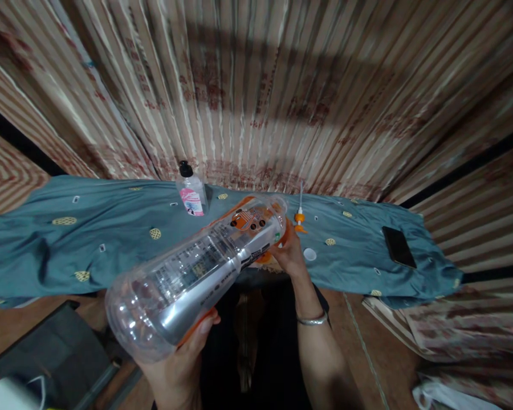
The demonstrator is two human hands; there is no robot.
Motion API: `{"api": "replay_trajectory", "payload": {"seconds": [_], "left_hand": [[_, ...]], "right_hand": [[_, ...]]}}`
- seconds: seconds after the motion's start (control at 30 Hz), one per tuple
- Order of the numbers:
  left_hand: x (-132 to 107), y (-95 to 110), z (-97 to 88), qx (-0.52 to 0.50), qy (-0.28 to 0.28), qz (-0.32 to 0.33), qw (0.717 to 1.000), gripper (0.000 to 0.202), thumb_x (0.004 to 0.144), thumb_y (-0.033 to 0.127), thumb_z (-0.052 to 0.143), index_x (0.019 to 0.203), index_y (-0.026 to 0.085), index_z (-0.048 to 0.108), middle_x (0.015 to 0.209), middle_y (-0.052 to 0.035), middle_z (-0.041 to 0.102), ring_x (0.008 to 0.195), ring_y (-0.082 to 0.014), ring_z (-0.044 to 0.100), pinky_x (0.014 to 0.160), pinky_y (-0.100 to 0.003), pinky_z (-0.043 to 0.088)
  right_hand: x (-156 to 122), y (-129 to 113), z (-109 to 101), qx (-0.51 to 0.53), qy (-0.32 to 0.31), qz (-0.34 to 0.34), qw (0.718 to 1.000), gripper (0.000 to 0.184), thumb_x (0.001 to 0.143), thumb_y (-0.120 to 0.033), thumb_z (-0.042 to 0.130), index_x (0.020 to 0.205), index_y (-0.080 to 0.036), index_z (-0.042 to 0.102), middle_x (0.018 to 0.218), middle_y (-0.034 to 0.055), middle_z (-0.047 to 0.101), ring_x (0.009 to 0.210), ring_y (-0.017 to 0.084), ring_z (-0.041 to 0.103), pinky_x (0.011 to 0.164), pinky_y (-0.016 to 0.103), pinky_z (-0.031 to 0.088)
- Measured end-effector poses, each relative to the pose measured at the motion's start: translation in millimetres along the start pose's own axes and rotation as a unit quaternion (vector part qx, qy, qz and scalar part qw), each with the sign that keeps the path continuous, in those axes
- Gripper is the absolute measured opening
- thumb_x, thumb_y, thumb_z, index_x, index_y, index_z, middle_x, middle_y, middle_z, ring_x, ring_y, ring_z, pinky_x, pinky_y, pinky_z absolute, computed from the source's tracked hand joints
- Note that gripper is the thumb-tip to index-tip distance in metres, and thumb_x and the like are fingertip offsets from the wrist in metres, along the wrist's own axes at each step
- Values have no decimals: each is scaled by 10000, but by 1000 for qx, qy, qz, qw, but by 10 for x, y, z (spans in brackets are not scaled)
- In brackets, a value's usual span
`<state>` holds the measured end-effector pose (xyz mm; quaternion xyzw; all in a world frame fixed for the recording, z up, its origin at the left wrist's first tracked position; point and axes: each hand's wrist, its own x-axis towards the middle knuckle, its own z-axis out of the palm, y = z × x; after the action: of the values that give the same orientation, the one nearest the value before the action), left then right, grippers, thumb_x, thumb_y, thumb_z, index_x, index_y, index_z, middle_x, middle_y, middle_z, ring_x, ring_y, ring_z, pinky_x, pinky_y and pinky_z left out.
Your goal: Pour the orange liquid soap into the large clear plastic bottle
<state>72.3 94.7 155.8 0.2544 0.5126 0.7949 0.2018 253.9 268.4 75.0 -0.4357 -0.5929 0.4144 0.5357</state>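
Observation:
A large clear plastic bottle [196,267] with a silver and orange label lies tilted across the middle of the view, its base toward me at the lower left. My left hand [188,347] supports it from below near the base, the thumb along its side. Around its far, narrower end is my right hand [288,250], partly hidden behind the bottle; something orange shows by those fingers, but I cannot make out what. Just beyond that hand, an orange pump top [299,219] with a clear tube lies on the cloth. Nearby is a small white disc [310,254].
A teal pineapple-print cloth [123,239] covers the narrow table. On it stand a clear bottle with a pink label and black cap [192,193] and, at the right, a black phone [398,246]. Striped curtains [256,97] hang behind. A dark grey object [55,353] sits lower left.

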Motion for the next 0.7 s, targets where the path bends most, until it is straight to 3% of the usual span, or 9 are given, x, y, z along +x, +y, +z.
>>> {"api": "replay_trajectory", "payload": {"seconds": [0.1, 0.3, 0.57, 0.7], "left_hand": [[1, 46, 44, -17, 6, 8, 1000, 1053, 441, 421, 1157, 1401, 334, 732, 1154, -52, 795, 541, -157, 631, 389, -295, 513], [40, 54, 43, 6, -19, 7, 1000, 1046, 501, 490, 1132, 1433, 299, 698, 717, 64, 665, 471, -179, 587, 404, -308, 521], [53, 2, 24, -26, -13, 17, 999, 925, 470, 368, 1135, 1296, 327, 720, 782, 64, 725, 456, -174, 618, 393, -292, 549], [65, -11, 4, -5, -19, 16, 1000, 897, 484, 409, 1138, 1260, 279, 709, 714, 65, 709, 456, -193, 634, 404, -305, 561]], "right_hand": [[9, 18, 12, -2, 3, 0, 1000, 830, 651, -425, 1010, 1393, -222, 699, 1322, 140, 823, 1409, 396, 722, 1247, 570, 569], [8, 50, 31, 16, 14, -14, 1000, 782, 645, -441, 997, 1340, -227, 707, 1326, 138, 826, 1343, 390, 754, 1197, 562, 607], [1, 34, 56, 33, 18, -29, 999, 726, 659, -463, 976, 1295, -242, 706, 1281, 134, 836, 1307, 384, 768, 1185, 549, 614], [10, 6, 47, 33, 6, -30, 999, 718, 639, -457, 983, 1275, -242, 728, 1246, 116, 844, 1261, 373, 785, 1156, 520, 630]]}}
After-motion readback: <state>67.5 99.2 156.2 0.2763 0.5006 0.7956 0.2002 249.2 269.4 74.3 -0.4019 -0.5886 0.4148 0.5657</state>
